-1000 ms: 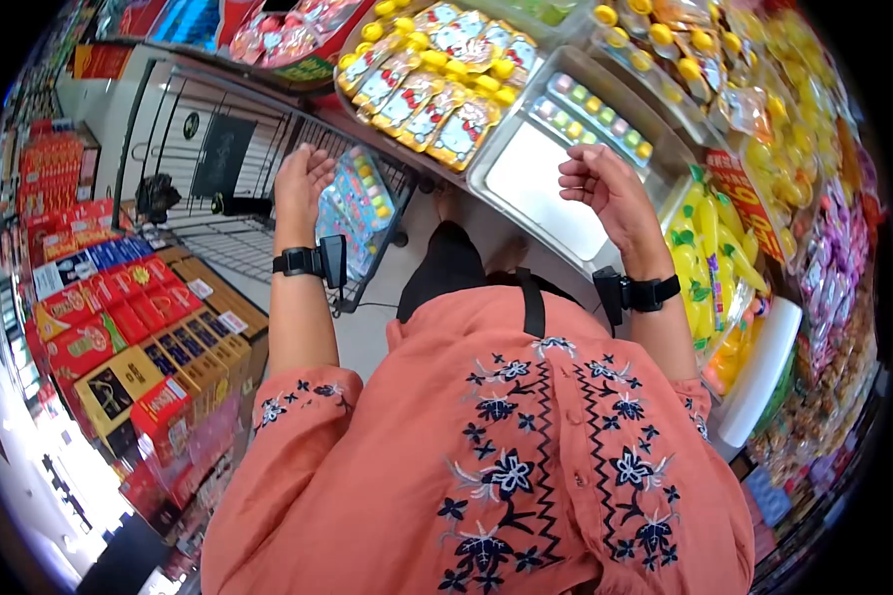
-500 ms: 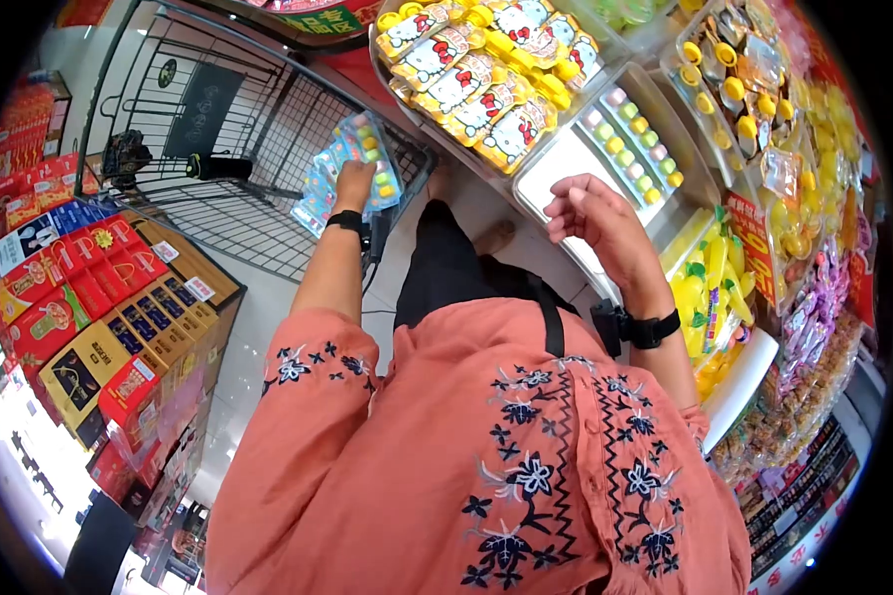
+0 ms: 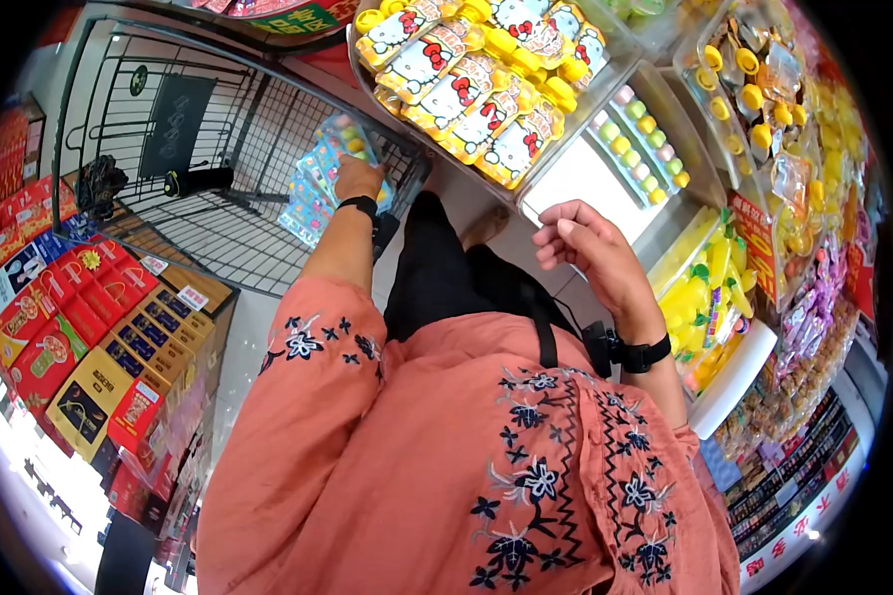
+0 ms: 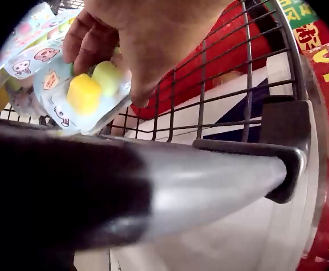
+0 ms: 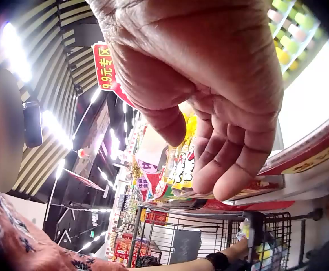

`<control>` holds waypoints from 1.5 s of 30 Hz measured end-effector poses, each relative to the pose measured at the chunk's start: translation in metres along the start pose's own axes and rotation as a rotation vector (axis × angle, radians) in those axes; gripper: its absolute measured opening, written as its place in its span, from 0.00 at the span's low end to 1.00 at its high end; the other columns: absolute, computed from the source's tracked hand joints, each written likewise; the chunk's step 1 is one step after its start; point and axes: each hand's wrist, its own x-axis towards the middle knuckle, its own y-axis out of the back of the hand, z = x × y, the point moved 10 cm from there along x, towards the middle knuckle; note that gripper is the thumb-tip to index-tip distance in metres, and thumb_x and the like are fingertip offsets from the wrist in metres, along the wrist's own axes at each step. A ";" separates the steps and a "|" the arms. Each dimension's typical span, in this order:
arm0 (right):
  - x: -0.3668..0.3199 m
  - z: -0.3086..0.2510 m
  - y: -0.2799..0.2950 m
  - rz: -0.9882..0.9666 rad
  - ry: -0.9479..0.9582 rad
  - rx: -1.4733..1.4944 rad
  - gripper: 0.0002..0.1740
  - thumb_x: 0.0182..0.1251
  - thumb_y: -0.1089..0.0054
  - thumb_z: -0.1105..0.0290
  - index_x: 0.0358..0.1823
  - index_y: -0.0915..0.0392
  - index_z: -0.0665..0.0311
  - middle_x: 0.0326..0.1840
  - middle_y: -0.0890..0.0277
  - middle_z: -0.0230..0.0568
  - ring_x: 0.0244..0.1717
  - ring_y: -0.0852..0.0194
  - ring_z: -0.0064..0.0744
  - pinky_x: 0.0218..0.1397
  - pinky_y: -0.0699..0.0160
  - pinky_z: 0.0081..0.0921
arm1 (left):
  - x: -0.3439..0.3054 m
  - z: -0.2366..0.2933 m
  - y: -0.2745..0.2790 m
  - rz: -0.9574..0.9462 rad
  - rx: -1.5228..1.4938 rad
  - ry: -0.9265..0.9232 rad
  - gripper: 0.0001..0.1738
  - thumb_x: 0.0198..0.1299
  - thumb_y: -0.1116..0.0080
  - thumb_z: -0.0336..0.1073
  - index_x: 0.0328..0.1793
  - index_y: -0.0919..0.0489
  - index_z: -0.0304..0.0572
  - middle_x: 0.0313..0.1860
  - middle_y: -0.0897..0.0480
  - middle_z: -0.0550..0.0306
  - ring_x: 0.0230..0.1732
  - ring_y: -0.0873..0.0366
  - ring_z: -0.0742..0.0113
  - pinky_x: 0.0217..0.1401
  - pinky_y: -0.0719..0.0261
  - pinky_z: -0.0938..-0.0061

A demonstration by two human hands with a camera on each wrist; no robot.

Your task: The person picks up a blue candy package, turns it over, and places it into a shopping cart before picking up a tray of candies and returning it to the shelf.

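Several light-blue packs with pastel candies [image 3: 313, 188] lie fanned in the cart. My left hand [image 3: 357, 180] is over their near end; in the left wrist view the fingers of that hand [image 4: 147, 34] curl down around the upper edge of a pack [image 4: 77, 104] with yellow and green candies. The thumb is at its right side. My right hand [image 3: 597, 260] hangs, loosely curled and holding nothing, beside a clear bin of similar candy packs [image 3: 633, 149]. In the right wrist view the right hand [image 5: 209, 84] shows its empty palm.
The wire cart [image 3: 238, 238] stands at the left, with a black item [image 3: 198, 180] inside. Yellow Hello Kitty pouches [image 3: 476, 89] fill a bin ahead. Fruit-shaped yellow packs [image 3: 709, 288] are right of my right hand, and stacked boxes [image 3: 89, 327] stand at the far left.
My left hand has moved from above the cart's edge down onto the packs and curled around one. My right hand stays near the bin. The view has shifted, showing more of the cart.
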 end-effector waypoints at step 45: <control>-0.107 -0.120 0.072 0.079 0.714 0.226 0.19 0.73 0.41 0.56 0.52 0.25 0.64 0.39 0.17 0.36 0.30 0.19 0.22 0.33 0.19 0.24 | -0.433 0.239 0.106 -1.003 -0.887 -0.819 0.30 0.73 0.52 0.49 0.70 0.30 0.34 0.51 0.17 0.51 0.48 0.16 0.67 0.51 0.17 0.73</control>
